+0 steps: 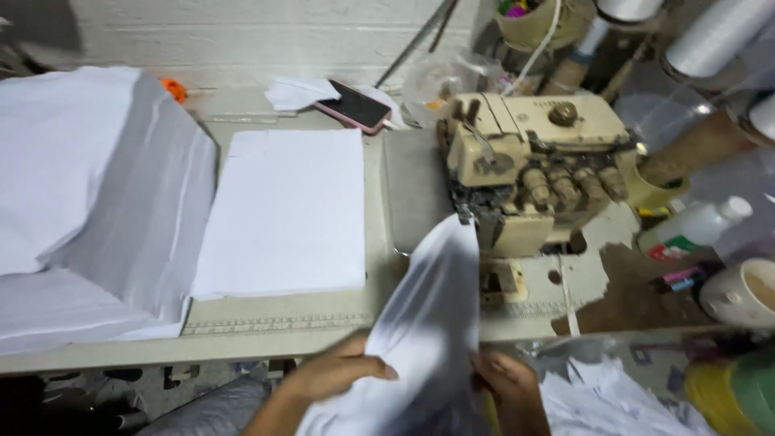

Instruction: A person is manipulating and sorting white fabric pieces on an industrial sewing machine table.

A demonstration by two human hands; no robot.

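A white fabric piece [432, 311] runs from the needle area of the cream overlock sewing machine [529, 165] down to the table's front edge. My left hand [335, 373] grips its left side with the thumb laid across the cloth. My right hand [508, 386] holds its lower right edge, partly hidden behind the cloth. The fabric's top corner lies under or against the machine's foot; the exact contact is hidden.
A flat stack of white cut pieces [286, 211] lies left of the machine, a bigger white pile [89, 202] beyond it. A pink-cased phone [357, 106] rests at the back. Thread cones [714, 36], a plastic bottle [694, 230] and a cup [743, 292] stand right. White scraps [613, 400] lie lower right.
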